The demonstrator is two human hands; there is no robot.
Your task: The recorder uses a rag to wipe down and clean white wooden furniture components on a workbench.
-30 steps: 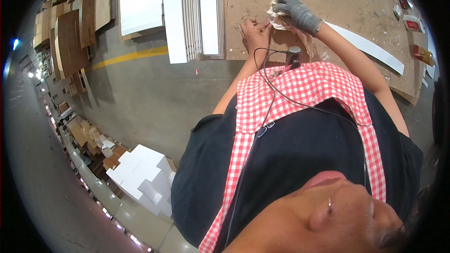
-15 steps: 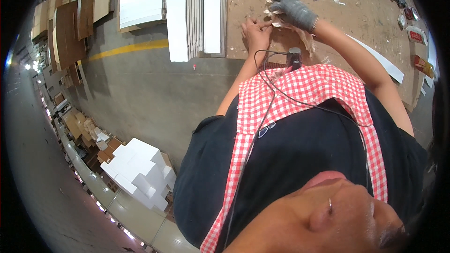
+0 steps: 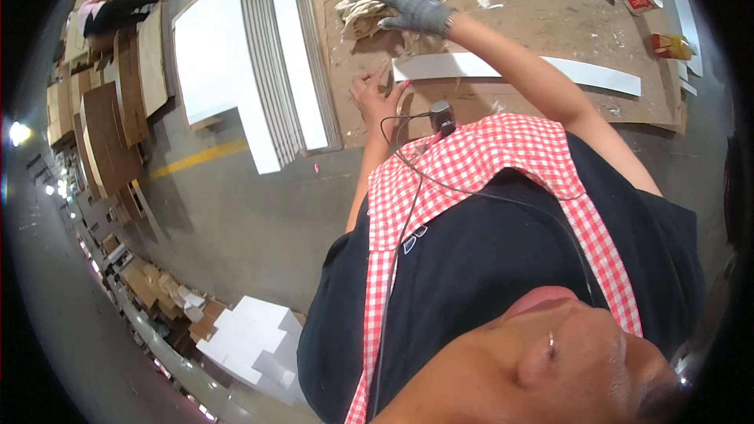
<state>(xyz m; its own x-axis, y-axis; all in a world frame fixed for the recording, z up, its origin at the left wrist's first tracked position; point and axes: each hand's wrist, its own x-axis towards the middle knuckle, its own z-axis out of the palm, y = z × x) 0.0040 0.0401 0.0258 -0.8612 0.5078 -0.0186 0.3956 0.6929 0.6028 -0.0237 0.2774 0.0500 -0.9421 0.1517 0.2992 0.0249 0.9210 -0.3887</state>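
Note:
My right hand (image 3: 415,6), in a grey work glove, grips a crumpled cream-coloured rag (image 3: 360,14) at the far left of the worktable. A long, narrow white strip (image 3: 452,66) lies across the table nearer to me, passing under my right forearm. At the strip's left end is my bare left hand (image 3: 374,96), its thumb and forefinger spread beside the corner. Whether the fingertips touch the strip is hard to see. The left palm faces the brown tabletop (image 3: 503,27).
Stacked white panels (image 3: 290,39) stand close on the left. Glue-like white flecks mark the table. A yellow-and-red bottle (image 3: 670,46) and a red-and-white package (image 3: 642,0) sit at its right. Far left, a person (image 3: 118,16) is near brown boards (image 3: 110,133).
My right hand and the rag have moved left and away from my body. The white strip now lies in front of me, and my left hand has come apart from the rag to the strip's end.

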